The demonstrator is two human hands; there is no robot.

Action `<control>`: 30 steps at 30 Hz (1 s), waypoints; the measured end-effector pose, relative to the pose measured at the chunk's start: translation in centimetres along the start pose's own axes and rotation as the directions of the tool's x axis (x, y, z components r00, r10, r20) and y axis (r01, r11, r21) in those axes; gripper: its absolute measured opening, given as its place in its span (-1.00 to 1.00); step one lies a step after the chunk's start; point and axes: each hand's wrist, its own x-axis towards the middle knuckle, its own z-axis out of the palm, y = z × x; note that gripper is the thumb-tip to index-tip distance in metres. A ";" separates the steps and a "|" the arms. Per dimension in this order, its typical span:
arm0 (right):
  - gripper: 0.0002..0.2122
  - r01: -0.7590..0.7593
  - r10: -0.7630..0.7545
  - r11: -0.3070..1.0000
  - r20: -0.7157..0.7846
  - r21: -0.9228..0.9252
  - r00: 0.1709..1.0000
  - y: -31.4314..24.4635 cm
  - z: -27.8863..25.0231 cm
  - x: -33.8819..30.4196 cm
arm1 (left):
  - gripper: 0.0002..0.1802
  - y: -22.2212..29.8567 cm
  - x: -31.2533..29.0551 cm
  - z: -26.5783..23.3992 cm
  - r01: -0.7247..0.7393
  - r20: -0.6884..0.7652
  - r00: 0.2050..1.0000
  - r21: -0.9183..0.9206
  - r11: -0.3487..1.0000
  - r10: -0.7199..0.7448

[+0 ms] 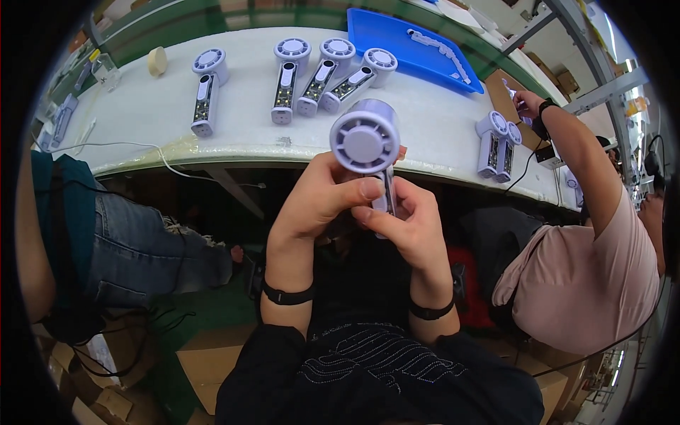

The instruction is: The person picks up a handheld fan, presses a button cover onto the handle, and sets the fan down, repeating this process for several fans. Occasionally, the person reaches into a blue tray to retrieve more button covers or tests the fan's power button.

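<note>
Both hands point(368, 202) holding one fan point(366, 142), four fans point(312, 74) on table point(142, 120)

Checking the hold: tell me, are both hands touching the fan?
Touching. The head view shows the left hand and right hand wrapped around the fan handle, thumbs pressed on it.

Both hands point(368, 205) grip lilac handheld fan point(367, 145).

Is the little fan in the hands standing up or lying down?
Standing up: the fan has its round head on top, handle down between both hands.
</note>
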 end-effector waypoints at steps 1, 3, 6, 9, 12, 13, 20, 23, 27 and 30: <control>-0.68 -0.045 0.042 0.996 0.032 0.082 0.999 0.1 -0.1 -0.1 | -0.54 0.2 -0.1 -0.2 0.005 0.004 1.000 0.050 0.999 -0.005; -0.66 0.005 -0.006 1.000 0.023 0.027 1.000 0.8 0.1 -0.1 | -0.55 0.3 -0.4 -0.5 0.018 0.010 1.000 0.146 0.989 -0.020; -0.61 0.117 -0.117 0.989 0.005 -0.085 0.993 0.8 0.3 0.2 | -0.60 0.7 -0.1 -0.3 0.028 0.028 0.999 0.207 0.978 -0.034; -0.59 -0.035 0.048 0.993 0.107 -0.116 0.993 0.1 0.0 0.2 | -0.64 0.4 -0.1 0.1 0.048 0.011 0.999 0.230 0.972 -0.052; -0.61 -0.091 0.101 0.991 0.104 -0.097 0.989 -0.9 -0.3 0.2 | -0.68 0.2 0.2 0.7 0.077 -0.034 0.997 0.224 0.972 -0.071; -0.61 -0.117 0.126 0.989 0.105 -0.089 0.986 -1.0 -0.4 0.2 | -0.68 0.1 0.3 0.8 0.072 -0.038 0.997 0.229 0.971 -0.065; -0.68 -0.082 0.085 0.996 0.099 -0.035 0.991 -0.3 -0.8 -0.2 | -0.68 -0.4 0.3 1.1 0.056 -0.018 0.998 0.216 0.975 -0.053; -0.70 -0.027 0.031 0.998 0.081 -0.056 0.996 0.6 -1.1 -0.2 | -0.66 -0.6 0.3 1.0 -0.022 0.086 0.996 0.229 0.973 0.002; -0.71 0.006 -0.001 0.990 0.035 -0.143 0.999 0.6 -0.5 -0.3 | -0.63 -1.0 0.5 -0.1 0.040 0.094 0.994 0.174 0.984 -0.057; -0.70 -0.001 0.001 0.986 0.002 -0.169 1.000 0.0 0.2 -0.7 | -0.60 -1.2 0.7 -0.8 0.117 0.104 0.987 0.079 0.990 -0.125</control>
